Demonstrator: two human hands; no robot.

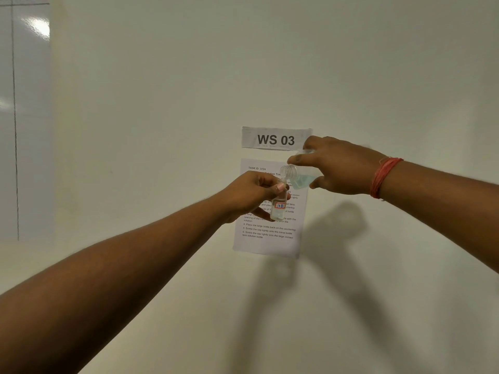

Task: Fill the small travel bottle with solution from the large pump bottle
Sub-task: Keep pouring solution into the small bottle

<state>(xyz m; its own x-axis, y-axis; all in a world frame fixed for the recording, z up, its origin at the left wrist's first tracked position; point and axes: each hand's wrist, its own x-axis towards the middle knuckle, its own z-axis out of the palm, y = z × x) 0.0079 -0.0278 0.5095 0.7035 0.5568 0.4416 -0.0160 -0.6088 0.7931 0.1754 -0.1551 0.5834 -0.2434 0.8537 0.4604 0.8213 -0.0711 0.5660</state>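
Pouring into the travel bottle

The left hand (251,194) grips the upright travel bottle (279,205); the right hand (337,166) grips the tipped large bottle (297,177), mouth just above. Tilt slowly, keeping openings aligned.

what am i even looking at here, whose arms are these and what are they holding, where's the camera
There is no machine here: a person wears a camera on the head, so you see their own two arms reaching forward. The left hand grips a small clear travel bottle, upright, with a label reading 17B. The right hand holds a larger clear bottle with blue liquid, tilted so its open threaded neck is over the small bottle's mouth. Behind them, on the pale surface, are a "WS 03" sign and a printed instruction sheet.
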